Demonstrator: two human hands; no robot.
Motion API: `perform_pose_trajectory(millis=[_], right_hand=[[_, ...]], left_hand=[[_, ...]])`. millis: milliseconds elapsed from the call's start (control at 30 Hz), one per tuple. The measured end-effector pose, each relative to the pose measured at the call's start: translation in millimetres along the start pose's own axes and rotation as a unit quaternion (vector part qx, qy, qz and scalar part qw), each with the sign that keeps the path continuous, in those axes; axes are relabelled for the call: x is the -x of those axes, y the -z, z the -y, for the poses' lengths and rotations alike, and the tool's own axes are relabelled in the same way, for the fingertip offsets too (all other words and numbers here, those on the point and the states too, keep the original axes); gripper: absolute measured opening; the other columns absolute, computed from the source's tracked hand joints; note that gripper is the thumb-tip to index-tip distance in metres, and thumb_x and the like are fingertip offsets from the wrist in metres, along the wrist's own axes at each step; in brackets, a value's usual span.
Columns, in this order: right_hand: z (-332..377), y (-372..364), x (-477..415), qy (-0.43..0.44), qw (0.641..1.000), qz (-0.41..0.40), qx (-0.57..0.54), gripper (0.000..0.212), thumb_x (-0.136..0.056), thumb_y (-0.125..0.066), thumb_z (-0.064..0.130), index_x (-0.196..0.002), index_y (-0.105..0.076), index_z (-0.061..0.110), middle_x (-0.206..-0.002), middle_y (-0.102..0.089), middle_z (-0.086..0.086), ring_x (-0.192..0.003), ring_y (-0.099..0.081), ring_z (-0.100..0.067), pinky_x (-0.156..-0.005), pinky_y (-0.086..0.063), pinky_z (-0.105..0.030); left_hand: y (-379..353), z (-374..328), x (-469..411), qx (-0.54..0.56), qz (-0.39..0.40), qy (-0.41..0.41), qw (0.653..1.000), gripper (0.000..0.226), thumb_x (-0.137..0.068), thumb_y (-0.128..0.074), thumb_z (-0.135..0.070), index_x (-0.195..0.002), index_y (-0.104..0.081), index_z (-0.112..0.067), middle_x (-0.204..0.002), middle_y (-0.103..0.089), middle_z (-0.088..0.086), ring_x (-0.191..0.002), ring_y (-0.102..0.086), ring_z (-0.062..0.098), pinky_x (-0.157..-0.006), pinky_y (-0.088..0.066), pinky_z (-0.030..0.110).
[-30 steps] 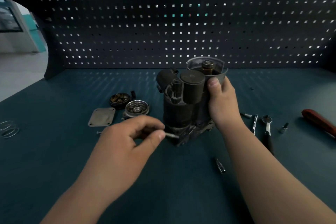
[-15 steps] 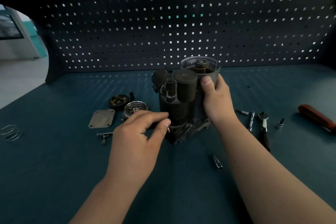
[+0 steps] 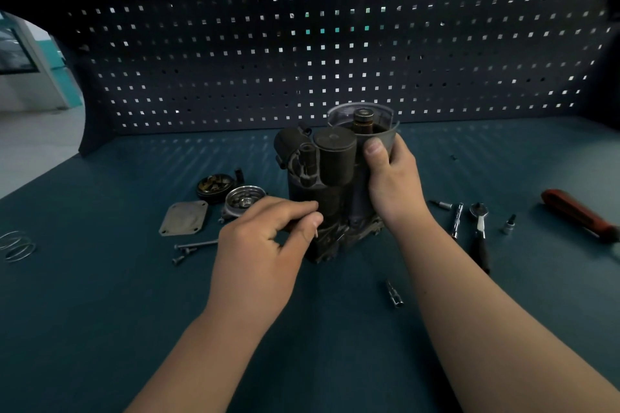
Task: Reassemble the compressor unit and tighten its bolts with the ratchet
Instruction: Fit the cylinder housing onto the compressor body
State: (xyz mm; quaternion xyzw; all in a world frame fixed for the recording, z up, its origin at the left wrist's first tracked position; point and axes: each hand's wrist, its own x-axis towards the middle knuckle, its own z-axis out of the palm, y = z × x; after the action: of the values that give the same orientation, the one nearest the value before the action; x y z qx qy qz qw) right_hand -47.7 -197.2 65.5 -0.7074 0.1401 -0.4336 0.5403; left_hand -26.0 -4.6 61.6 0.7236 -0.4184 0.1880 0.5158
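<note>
Dark grey compressor unit (image 3: pixel 322 198) stands upright mid-bench on the teal worktop (image 3: pixel 100 312). Right hand (image 3: pixel 392 184) grips its pale grey cylinder shell from the right, fingers curled round it, thumb on the front near the rim. Left hand (image 3: pixel 265 245) is against the unit's lower left flank, thumb and forefinger pinched together on a thin silver bolt (image 3: pixel 316 232); only the tip shows. Black-handled steel ratchet (image 3: pixel 479 228) lies on the worktop right of the right wrist, untouched, with a chrome extension bar (image 3: pixel 457 220) just beside it. Small loose socket (image 3: pixel 394 293) lies between the forearms. Left of the unit: flat grey four-hole plate (image 3: pixel 184 218), round silver cover (image 3: pixel 243 201), long loose bolt (image 3: pixel 196 245). Red-handled tool (image 3: pixel 577 214) far right, wire spring (image 3: pixel 16 246) at the left edge.
</note>
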Motion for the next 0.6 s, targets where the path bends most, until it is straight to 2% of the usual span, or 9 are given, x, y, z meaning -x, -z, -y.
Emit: perform_pose_trajectory(millis=[133, 267, 400, 467, 600], right_hand=[[-1.0, -0.2, -0.1, -0.002, 1.0, 0.002, 0.001, 0.051, -0.064, -0.046, 0.072, -0.094, -0.056, 0.032, -0.095, -0.065, 0.012, -0.079, -0.057, 0.014, -0.064, -0.039, -0.005], [-2.2, 0.1, -0.5, -0.004, 1.0, 0.003, 0.003, 0.053, -0.063, -0.046, 0.073, -0.095, -0.056, 0.031, -0.097, -0.065, 0.011, -0.08, -0.058, 0.012, -0.066, -0.041, -0.008], [-2.0, 0.6, -0.8, -0.003, 1.0, -0.001, 0.004, 0.049, -0.064, -0.046, 0.071, -0.092, -0.055, 0.032, -0.094, -0.063, 0.012, -0.076, -0.056, 0.016, -0.061, -0.038, -0.004], [-1.6, 0.3, -1.0, -0.002, 1.0, -0.003, 0.005, 0.049, -0.064, -0.046, 0.071, -0.092, -0.055, 0.033, -0.094, -0.063, 0.013, -0.077, -0.056, 0.016, -0.061, -0.039, -0.004], [-1.9, 0.2, -1.7, -0.004, 1.0, -0.004, 0.009, 0.051, -0.063, -0.045, 0.072, -0.093, -0.056, 0.033, -0.095, -0.064, 0.012, -0.082, -0.058, 0.009, -0.066, -0.041, -0.01]], left_hand=[[-5.2, 0.6, -1.3, 0.012, -0.016, 0.002, 1.0, 0.016, -0.082, -0.067, -0.027, -0.096, -0.073, -0.026, -0.091, -0.065, -0.024, -0.09, -0.06, -0.01, -0.077, -0.041, 0.002], [-13.4, 2.6, 2.2, 0.02, -0.045, 0.012, 0.999, 0.013, -0.083, -0.071, -0.026, -0.096, -0.069, -0.027, -0.087, -0.065, -0.02, -0.082, -0.062, -0.002, -0.072, -0.046, 0.008], [-13.3, 8.6, 3.4, -0.032, -0.061, -0.06, 0.996, 0.019, -0.087, -0.061, -0.028, -0.092, -0.071, -0.014, -0.087, -0.064, -0.013, -0.084, -0.06, 0.002, -0.078, -0.048, 0.019], [-12.1, 10.7, 3.6, -0.025, -0.069, -0.069, 0.995, 0.02, -0.087, -0.06, -0.026, -0.092, -0.072, -0.011, -0.089, -0.064, -0.01, -0.087, -0.061, 0.005, -0.08, -0.049, 0.022], [-10.9, 10.3, 2.2, -0.018, -0.028, -0.068, 0.997, 0.018, -0.086, -0.06, -0.027, -0.09, -0.072, -0.013, -0.088, -0.066, -0.009, -0.088, -0.062, 0.008, -0.08, -0.049, 0.024]])
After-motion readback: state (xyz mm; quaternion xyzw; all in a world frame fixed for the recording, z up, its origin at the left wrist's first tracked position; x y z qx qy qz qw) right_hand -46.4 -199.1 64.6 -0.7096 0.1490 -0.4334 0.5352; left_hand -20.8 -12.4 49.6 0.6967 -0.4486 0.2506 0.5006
